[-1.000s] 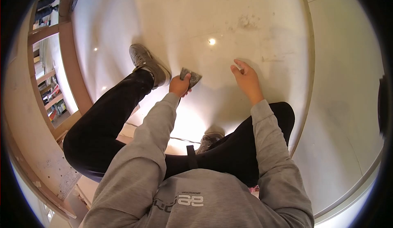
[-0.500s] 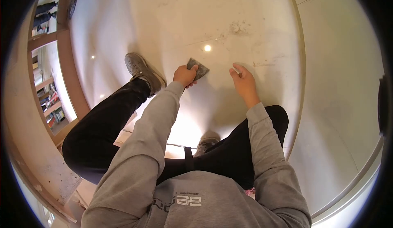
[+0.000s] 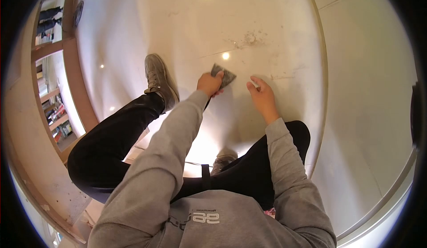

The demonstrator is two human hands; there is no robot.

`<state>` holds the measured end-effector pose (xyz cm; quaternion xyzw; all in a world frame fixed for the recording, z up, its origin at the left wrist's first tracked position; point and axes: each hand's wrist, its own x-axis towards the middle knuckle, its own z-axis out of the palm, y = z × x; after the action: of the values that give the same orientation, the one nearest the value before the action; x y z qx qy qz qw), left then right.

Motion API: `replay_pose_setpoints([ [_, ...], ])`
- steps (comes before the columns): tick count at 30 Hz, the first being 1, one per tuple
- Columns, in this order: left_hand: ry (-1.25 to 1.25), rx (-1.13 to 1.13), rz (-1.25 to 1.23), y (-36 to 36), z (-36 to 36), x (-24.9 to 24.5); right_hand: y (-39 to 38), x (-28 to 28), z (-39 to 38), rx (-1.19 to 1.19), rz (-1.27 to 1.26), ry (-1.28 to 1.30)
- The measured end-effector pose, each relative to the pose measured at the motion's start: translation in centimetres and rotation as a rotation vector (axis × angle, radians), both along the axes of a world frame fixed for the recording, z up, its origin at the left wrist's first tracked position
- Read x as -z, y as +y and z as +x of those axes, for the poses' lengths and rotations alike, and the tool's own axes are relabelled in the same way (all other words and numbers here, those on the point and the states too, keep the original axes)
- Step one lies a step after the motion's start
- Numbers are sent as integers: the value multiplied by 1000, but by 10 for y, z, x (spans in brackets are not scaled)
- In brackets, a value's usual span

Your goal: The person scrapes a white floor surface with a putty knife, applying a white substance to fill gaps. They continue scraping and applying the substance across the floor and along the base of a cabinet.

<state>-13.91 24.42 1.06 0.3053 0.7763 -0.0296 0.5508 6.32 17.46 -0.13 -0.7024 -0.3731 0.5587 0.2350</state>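
Note:
My left hand (image 3: 209, 84) is closed round a putty knife, with the thumb pressed on its flat, stained blade (image 3: 226, 75). The blade points forward and right, low over the pale, glossy floor (image 3: 187, 34). Most of the handle is hidden by the fingers; a dark end shows below them. To the right, my right hand (image 3: 263, 97) hovers bare, its thumb and index finger slightly apart and nothing between them. Ahead of both hands lies a patch of crumbly debris (image 3: 251, 38) along a thin floor joint.
My left shoe (image 3: 156, 76) rests on the floor at left, and my other shoe (image 3: 223, 161) is tucked under me. A wooden frame with glass panes (image 3: 75, 79) runs along the left. A pale panel (image 3: 356, 83) borders the floor at right.
My left hand has moved a little right and down in view with the putty knife, closer to my right hand. The view has shifted slightly.

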Motion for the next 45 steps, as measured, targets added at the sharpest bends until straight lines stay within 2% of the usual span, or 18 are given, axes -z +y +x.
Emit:
replay_pose_setpoints([
  [1, 7, 14, -7, -1, 1, -1, 2, -4, -2, -2, 27, -2],
  [3, -21, -108, 12, -6, 8, 0, 6, -10, -6, -8, -24, 26],
  [6, -30, -74, 141, 42, 31, 22, -1, 1, -7, -32, -27, 31],
  [9, -1, -105, 102, 85, 66, 2, -7, 3, 0, -6, -37, 23],
  [12, -55, -142, 142, 49, 45, 12, 2, -3, 9, 18, -69, 21],
  [14, -33, -255, 116, 17, 27, 3, 5, -7, 11, 31, -76, 14],
  [18, 7, -199, 3, -20, 16, -10, 11, -18, 9, 37, -101, 67],
  [20, 1, -204, 1, -10, 36, -12, 14, -17, 7, 49, -108, 84],
  [22, -47, -82, 27, 21, 55, -5, 14, -14, 6, 34, -99, 54],
  [25, -33, -95, -15, 55, 75, -1, 7, 2, 4, 37, -122, 69],
  [30, 8, -82, -15, 23, 58, -16, 11, 4, 9, 65, -50, 15],
  [35, -95, -208, 32, 58, 70, 7, 11, -8, 2, 51, -125, 50],
  [38, -16, -207, 26, 51, 71, 3, 15, -5, 12, -12, -72, -60],
  [41, -33, -100, -68, 55, 63, -7, 12, -4, 10, 110, -17, -70],
  [43, -44, -77, -27, 65, 60, 8, 13, -2, 1, 149, -44, 62],
  [45, -8, -63, -60, 82, 67, 6, 7, -1, -2, 85, -28, 3],
])
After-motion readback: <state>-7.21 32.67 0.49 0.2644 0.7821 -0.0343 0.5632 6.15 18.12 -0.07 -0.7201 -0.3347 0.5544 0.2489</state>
